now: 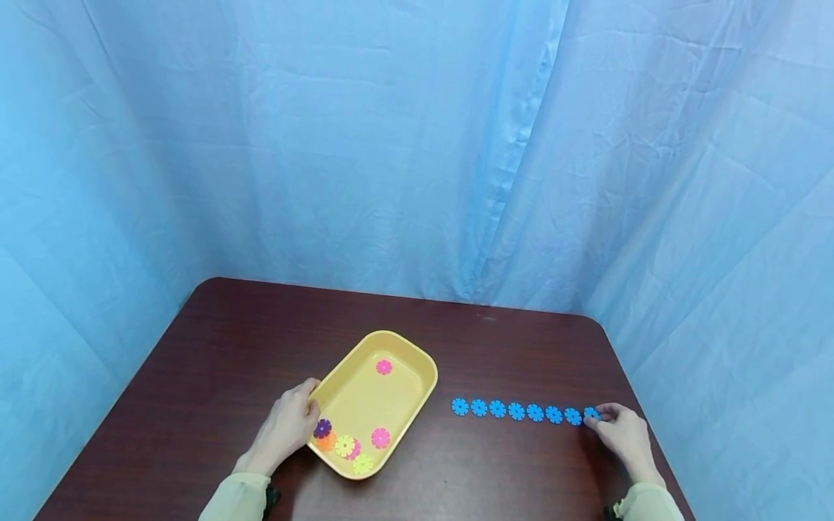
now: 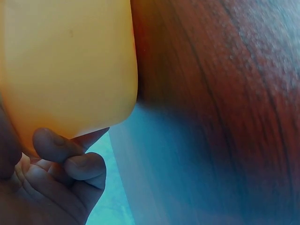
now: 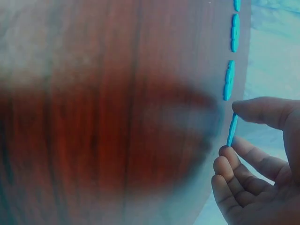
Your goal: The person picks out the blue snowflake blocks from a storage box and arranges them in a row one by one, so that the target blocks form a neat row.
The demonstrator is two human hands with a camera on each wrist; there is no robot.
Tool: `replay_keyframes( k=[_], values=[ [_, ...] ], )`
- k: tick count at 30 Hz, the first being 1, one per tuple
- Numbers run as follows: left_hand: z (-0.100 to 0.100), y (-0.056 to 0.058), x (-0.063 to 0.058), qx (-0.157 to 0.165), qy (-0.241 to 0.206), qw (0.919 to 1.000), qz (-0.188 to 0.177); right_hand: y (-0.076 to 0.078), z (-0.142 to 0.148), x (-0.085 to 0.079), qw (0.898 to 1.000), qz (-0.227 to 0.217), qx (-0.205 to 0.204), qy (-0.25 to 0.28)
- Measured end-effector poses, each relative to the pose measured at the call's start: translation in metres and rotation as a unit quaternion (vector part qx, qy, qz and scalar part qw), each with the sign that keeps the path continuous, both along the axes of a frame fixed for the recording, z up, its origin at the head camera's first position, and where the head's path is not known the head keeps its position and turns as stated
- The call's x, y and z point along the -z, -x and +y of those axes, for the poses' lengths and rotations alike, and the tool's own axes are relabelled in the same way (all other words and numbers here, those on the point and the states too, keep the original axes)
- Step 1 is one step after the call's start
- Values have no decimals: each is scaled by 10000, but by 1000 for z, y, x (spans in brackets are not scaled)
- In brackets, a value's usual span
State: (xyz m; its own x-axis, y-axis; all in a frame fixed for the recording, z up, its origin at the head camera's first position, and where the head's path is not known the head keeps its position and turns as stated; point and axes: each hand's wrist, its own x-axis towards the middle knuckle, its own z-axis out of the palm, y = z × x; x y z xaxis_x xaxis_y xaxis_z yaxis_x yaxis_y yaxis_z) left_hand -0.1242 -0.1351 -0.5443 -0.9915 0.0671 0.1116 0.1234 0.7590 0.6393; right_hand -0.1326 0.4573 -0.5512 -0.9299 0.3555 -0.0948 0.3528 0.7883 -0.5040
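Observation:
My left hand (image 1: pixel 287 423) grips the left side wall of a yellow plastic tray (image 1: pixel 426 359). In the left wrist view, the fingers (image 2: pixel 84 166) curl at the tray's outer side. Inside the tray lie pink, yellow, orange and purple snowflake discs, mostly gathered at the near end. To the right, several blue snowflake discs (image 1: pixel 516 411) form a row on the table. At the row's right end my right hand (image 1: pixel 622 434) pinches one blue snowflake disc (image 3: pixel 232 130) between thumb and fingers. That disc stands close beside its neighbour in the row.
The dark reddish-brown table (image 1: pixel 508 477) has rounded far corners. Light blue curtains (image 1: pixel 365 145) hang behind it and along both sides. The right hand is close to the table's right edge.

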Motion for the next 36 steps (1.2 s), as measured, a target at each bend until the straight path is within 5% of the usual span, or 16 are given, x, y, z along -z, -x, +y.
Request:
replay_keyframes(
  k=[15,36],
  values=[
    [-2,-1,1,19,27,10000,72,-4,3,3,10000,-44,-34,-59],
    [-3,0,2,30,-29,10000,58,3,-21,-30,9988,73,-456,140]
  ],
)
